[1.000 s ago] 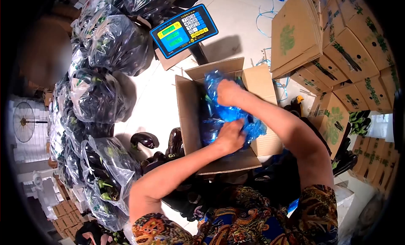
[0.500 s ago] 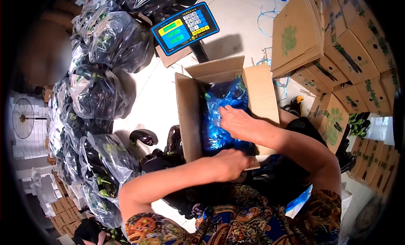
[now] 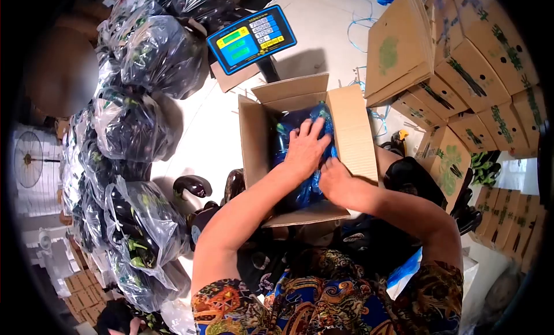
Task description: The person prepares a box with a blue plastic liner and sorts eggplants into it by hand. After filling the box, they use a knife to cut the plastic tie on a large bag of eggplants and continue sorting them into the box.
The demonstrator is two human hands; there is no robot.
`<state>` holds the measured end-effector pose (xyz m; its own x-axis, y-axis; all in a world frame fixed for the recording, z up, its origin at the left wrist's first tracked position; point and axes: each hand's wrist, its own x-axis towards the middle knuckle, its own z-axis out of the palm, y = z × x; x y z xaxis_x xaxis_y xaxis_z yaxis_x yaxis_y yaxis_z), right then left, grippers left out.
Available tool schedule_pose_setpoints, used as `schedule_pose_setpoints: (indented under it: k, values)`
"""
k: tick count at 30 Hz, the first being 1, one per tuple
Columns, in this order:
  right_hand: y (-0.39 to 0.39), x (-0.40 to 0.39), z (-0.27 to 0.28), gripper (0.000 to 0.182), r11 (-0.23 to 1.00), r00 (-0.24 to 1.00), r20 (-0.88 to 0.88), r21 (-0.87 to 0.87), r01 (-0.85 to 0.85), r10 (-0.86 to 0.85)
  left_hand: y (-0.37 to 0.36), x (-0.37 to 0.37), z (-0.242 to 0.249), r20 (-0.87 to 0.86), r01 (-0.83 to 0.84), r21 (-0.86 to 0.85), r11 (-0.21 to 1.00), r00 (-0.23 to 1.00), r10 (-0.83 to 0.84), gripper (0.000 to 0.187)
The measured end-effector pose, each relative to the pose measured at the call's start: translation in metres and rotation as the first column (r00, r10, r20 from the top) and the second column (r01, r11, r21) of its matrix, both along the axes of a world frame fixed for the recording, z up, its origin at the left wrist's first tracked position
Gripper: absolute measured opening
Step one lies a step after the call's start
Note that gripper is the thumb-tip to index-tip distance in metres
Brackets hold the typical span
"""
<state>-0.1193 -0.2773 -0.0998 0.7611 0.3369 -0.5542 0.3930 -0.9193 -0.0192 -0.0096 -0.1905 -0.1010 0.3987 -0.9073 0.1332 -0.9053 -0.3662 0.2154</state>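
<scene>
An open cardboard box (image 3: pixel 255 150) stands in front of me with a blue plastic liner (image 3: pixel 287 127) folded over dark eggplants inside. My left hand (image 3: pixel 304 147) lies flat on the blue plastic, fingers spread, pressing it down in the middle of the box. My right hand (image 3: pixel 336 179) rests on the plastic at the near right corner, beside the right flap (image 3: pixel 353 133), fingers tucked against the liner. Neither hand holds anything.
A blue weighing scale display (image 3: pixel 251 38) stands behind the box. Clear bags of eggplants (image 3: pixel 133 127) pile up on the left. Loose eggplants (image 3: pixel 193 186) lie by the box. Stacks of printed cartons (image 3: pixel 461 70) fill the right side.
My left hand came up from the box's near edge and now lies flat on the plastic. My right hand slid back toward the near right corner. The raised plastic has been pushed down into the box.
</scene>
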Motion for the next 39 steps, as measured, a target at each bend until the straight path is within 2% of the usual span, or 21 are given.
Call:
schedule_pose_setpoints:
  k: [2,4,5,8,14,16,18,22,23,24,26,28,31,32,33,34,35,36,37,38,39]
  values:
    - [0.012,0.001,0.003,0.030,0.858,0.898,-0.153,0.267,0.439,-0.412,-0.003,0.004,0.000,-0.166,-0.153,0.040,0.987,0.973,0.158,0.082]
    - [0.002,0.006,0.014,0.030,0.747,0.837,-0.237,0.379,0.547,-0.493,-0.004,0.015,-0.011,-0.317,-0.267,0.030,0.963,0.911,0.263,0.087]
    - [-0.001,0.007,0.006,0.031,0.770,0.868,-0.203,0.402,0.496,-0.454,-0.008,0.022,0.001,-0.363,-0.254,0.227,0.940,0.874,0.324,0.094]
    - [0.002,0.011,-0.003,0.030,0.875,0.926,-0.100,0.305,0.377,-0.364,-0.020,0.019,0.003,-0.276,-0.305,0.275,0.912,0.884,0.379,0.097]
    - [0.006,0.002,-0.016,0.021,0.956,0.962,0.103,0.184,0.231,-0.252,-0.015,0.020,-0.004,-0.281,-0.318,0.166,0.933,0.892,0.354,0.093]
    - [-0.003,0.000,-0.031,0.020,0.985,0.985,0.146,0.157,0.067,-0.090,-0.015,0.024,-0.016,-0.269,-0.251,-0.025,0.968,0.934,0.236,0.066]
    - [-0.015,-0.007,-0.037,0.014,0.962,0.897,0.442,0.238,-0.131,0.013,-0.020,0.021,-0.026,-0.221,-0.301,-0.099,0.948,0.936,0.274,0.043]
    - [-0.021,0.004,-0.003,0.022,0.948,0.992,0.057,0.307,0.087,-0.110,-0.029,0.031,-0.031,-0.133,-0.217,-0.056,0.975,0.969,0.208,0.017]
    - [-0.033,0.000,0.016,0.033,0.918,0.978,0.206,0.392,-0.062,-0.022,-0.021,0.029,-0.014,-0.219,-0.165,-0.039,0.985,0.964,0.153,0.020]
    - [-0.034,-0.001,0.025,0.032,0.912,0.981,0.195,0.404,-0.074,-0.006,-0.018,0.025,-0.009,-0.199,-0.161,-0.035,0.986,0.968,0.151,0.025]
    - [-0.030,0.003,0.034,0.031,0.934,0.993,0.121,0.356,-0.037,-0.007,0.007,0.022,0.014,-0.259,0.041,0.011,0.999,0.965,-0.037,0.023]
    - [-0.018,0.012,0.035,0.030,0.958,0.998,0.039,0.285,0.034,-0.047,0.030,0.026,0.054,-0.489,0.078,-0.028,0.997,0.869,-0.082,0.027]
    - [-0.004,0.020,0.049,0.028,0.975,0.987,-0.091,0.166,0.145,-0.131,0.099,0.038,0.095,-0.523,-0.035,-0.498,0.867,0.809,-0.268,0.034]
    - [-0.003,0.019,0.057,0.027,0.975,0.977,-0.126,0.120,0.186,-0.171,0.131,0.042,0.109,-0.603,-0.191,-0.561,0.805,0.761,-0.240,0.034]
    - [-0.003,0.015,0.065,0.027,0.972,0.971,-0.132,0.096,0.213,-0.200,0.165,0.043,0.119,-0.715,-0.370,-0.472,0.800,0.691,-0.102,0.032]
    - [0.004,0.013,0.073,0.026,0.968,0.967,-0.120,0.087,0.235,-0.224,0.196,0.047,0.104,-0.640,-0.507,-0.547,0.666,0.766,0.057,0.030]
    - [0.001,0.008,0.081,0.022,0.965,0.972,-0.045,0.114,0.235,-0.232,0.234,0.047,0.099,-0.659,-0.615,-0.575,0.539,0.739,0.141,0.030]
    - [-0.001,0.003,0.088,0.019,0.962,0.970,0.030,0.141,0.233,-0.240,0.273,0.045,0.097,-0.664,-0.727,-0.527,0.440,0.675,0.321,0.029]
    - [-0.002,0.000,0.095,0.016,0.959,0.963,0.104,0.168,0.228,-0.248,0.311,0.041,0.088,-0.489,-0.789,-0.513,0.338,0.592,0.640,0.027]
    - [-0.001,0.001,0.099,0.015,0.958,0.960,0.114,0.167,0.235,-0.255,0.347,0.037,0.082,-0.536,-0.853,-0.493,0.169,0.451,0.713,0.026]
    - [0.000,0.003,0.102,0.014,0.956,0.957,0.125,0.166,0.241,-0.262,0.388,0.039,0.065,-0.430,-0.823,-0.563,0.080,0.374,0.821,0.026]
